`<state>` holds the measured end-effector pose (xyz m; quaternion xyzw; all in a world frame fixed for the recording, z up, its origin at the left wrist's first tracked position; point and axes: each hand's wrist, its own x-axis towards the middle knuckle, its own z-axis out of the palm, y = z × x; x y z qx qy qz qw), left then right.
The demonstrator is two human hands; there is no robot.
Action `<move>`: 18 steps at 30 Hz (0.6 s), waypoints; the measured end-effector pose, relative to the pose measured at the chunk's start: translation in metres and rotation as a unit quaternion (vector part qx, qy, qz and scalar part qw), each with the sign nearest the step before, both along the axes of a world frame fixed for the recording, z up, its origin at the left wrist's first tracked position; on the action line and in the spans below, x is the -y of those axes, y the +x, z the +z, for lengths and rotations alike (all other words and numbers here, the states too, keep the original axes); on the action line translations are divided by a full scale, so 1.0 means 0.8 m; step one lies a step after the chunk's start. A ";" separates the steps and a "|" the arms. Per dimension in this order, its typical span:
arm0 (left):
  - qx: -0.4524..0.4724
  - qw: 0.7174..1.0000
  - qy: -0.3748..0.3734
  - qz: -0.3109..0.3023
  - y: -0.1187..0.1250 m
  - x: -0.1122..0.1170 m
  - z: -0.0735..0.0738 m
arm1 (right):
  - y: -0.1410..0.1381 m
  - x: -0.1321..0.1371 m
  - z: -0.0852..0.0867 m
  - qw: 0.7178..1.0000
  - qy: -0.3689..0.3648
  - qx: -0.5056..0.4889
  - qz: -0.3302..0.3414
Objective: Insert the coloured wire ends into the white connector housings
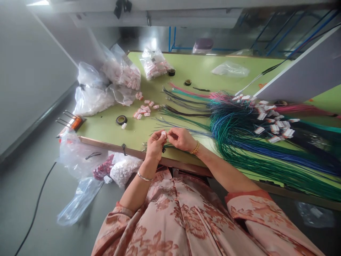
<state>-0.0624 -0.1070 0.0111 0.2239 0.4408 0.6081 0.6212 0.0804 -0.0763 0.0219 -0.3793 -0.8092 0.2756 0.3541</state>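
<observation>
My left hand pinches a small white-and-orange connector upright between thumb and fingertips, close to the table's front edge. Right beside it, my right hand is closed in a pinch, its fingertips at the connector's side; what they hold is too small to make out. Thin wires, green and dark, run beneath my hands. To the right spreads a large bundle of green, blue, black and pink wires, with several connectors on it. Loose connectors lie in a pile ahead and to the left.
Tape rolls lie on the green table. Plastic bags of connectors stand at the back left. An orange holder with metal prongs sits at the left corner. Bags with small white parts hang below the front edge.
</observation>
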 end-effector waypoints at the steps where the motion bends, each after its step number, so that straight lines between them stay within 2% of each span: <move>1: 0.000 1.000 0.003 -0.003 -0.001 -0.001 0.002 | 0.001 0.000 0.000 1.000 -0.002 0.002 0.004; 5: -0.013 1.000 0.012 -0.025 -0.004 -0.001 0.007 | 0.004 0.001 0.003 1.000 0.007 0.012 0.015; 11: -0.025 0.999 0.006 -0.029 -0.002 0.002 0.005 | 0.007 0.003 0.010 0.999 -0.029 -0.003 0.018; 18: -0.038 0.999 0.008 0.012 0.013 0.001 -0.002 | -0.001 0.008 -0.001 0.999 0.012 0.027 -0.036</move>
